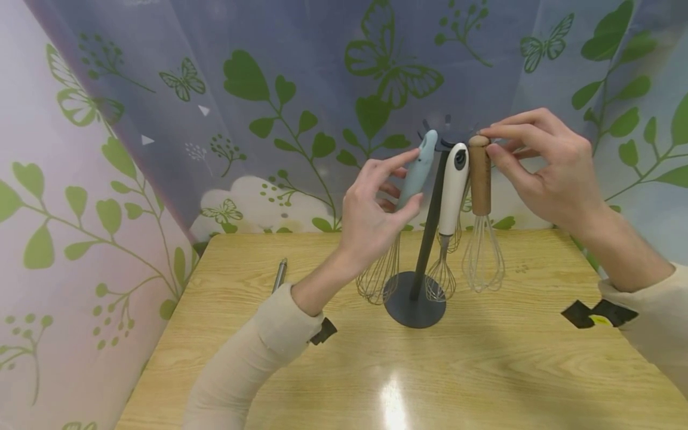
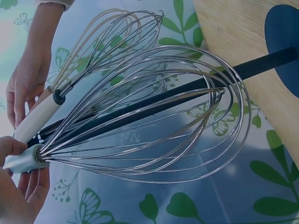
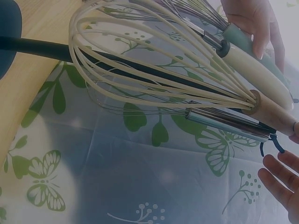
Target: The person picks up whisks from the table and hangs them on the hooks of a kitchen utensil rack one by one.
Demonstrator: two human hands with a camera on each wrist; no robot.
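A dark whisk stand (image 1: 414,313) with a round base, pole and top hooks stands on the table. My left hand (image 1: 372,212) grips the light-blue handle of a whisk (image 1: 417,174) at the stand's left side; its large wire loops show in the left wrist view. At the right, my right hand (image 1: 556,170) pinches the top end of a wooden-handled whisk (image 1: 480,179) with pale loops. Between them hangs a white-handled whisk (image 1: 453,194), tilted slightly. Behind the wooden one, a metal-handled whisk (image 3: 226,125) hangs from the stand, mostly hidden in the head view.
The wooden table (image 1: 322,382) meets a curtain (image 1: 301,54) printed with green leaves and butterflies behind the stand. A slim metallic object (image 1: 280,275) lies left of my left forearm, partly covered by the sleeve.
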